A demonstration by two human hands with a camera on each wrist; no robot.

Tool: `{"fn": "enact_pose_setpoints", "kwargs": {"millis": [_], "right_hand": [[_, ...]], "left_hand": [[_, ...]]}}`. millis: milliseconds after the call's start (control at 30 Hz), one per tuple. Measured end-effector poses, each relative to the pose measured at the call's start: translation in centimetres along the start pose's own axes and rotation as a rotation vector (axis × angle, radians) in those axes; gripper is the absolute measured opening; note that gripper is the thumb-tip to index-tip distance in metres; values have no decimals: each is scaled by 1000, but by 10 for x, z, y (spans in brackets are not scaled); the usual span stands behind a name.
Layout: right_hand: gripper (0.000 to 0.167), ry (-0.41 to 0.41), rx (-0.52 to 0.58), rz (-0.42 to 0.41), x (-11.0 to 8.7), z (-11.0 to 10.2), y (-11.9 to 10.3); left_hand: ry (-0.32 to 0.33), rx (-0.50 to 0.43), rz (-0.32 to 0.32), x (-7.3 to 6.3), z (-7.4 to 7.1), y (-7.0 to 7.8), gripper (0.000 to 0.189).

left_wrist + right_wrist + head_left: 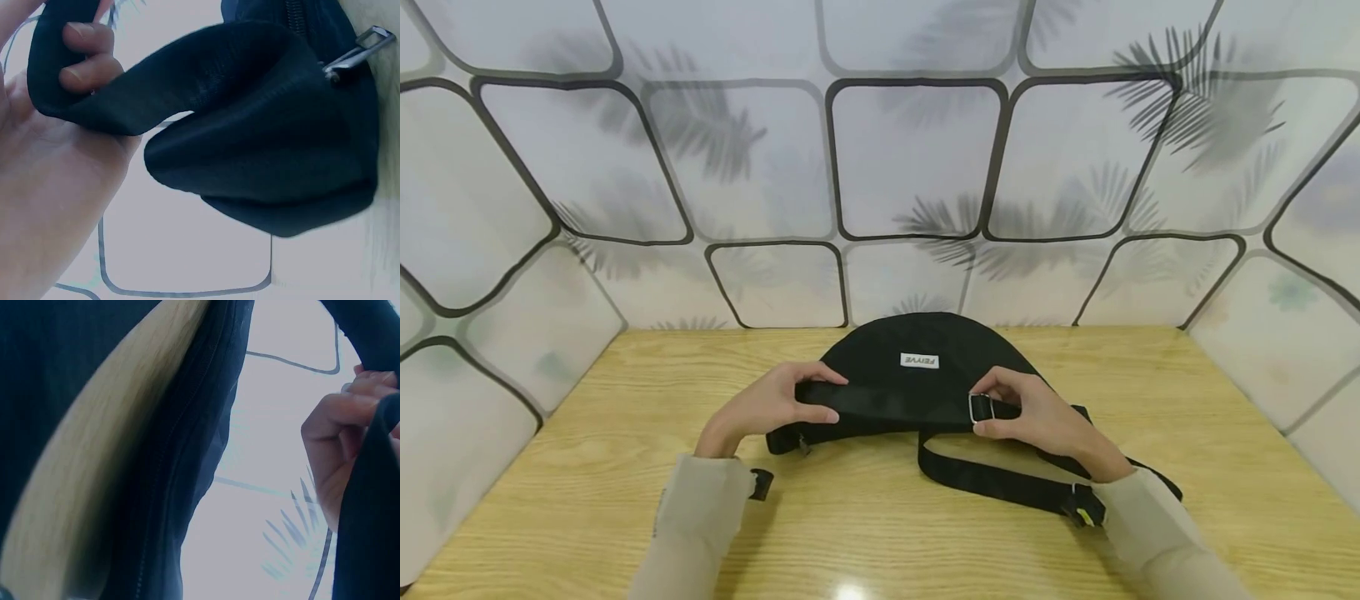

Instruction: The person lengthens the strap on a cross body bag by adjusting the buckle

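A black half-moon waist bag [955,337] lies on the table, its white label upside down in the head view. Across its front runs a stretch of wide black strap [895,406]. My left hand [767,408] holds the left part of this strap, which the left wrist view shows folded over the fingers. At the right, my right hand [1037,412] pinches the strap at a silver slider buckle [972,408]. A metal zipper pull [359,59] hangs from the bag's left end. The right wrist view shows the right fingers [344,412] partly covered by strap.
A loose loop of strap [992,482] curves to a black clip [1082,504] with a yellow-green spot beside the right sleeve. Another black clip part [761,484] lies by the left sleeve. Patterned white cloth [917,167] walls the wooden table [850,525] at the back and sides.
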State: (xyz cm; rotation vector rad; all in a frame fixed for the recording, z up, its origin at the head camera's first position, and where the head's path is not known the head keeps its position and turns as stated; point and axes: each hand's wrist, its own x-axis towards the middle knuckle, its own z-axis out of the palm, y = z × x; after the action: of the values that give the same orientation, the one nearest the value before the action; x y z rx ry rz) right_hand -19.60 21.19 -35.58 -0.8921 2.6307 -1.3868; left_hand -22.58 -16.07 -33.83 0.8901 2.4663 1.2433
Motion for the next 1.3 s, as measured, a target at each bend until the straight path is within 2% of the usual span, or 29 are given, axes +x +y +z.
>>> {"fn": "enact_pose_setpoints", "kwargs": {"millis": [367, 667, 767, 900, 1033, 1300], "right_hand": [[29, -25, 12, -32, -2, -1, 6], [28, -8, 79, -45, -3, -2, 7], [28, -5, 100, -44, -2, 0, 6], [29, -16, 113, -43, -1, 3, 4], [31, -12, 107, -38, 1, 5, 2], [33, 3, 97, -29, 4, 6, -2]], "left_hand": [[-26, -1, 20, -1, -3, -3, 38], [-52, 84, 63, 12, 13, 1, 40], [-43, 84, 87, 19, 19, 7, 39], [-20, 72, 158, 29, 28, 20, 35], [-24, 95, 213, 40, 37, 34, 33], [-63, 91, 219, 59, 58, 54, 37]]}}
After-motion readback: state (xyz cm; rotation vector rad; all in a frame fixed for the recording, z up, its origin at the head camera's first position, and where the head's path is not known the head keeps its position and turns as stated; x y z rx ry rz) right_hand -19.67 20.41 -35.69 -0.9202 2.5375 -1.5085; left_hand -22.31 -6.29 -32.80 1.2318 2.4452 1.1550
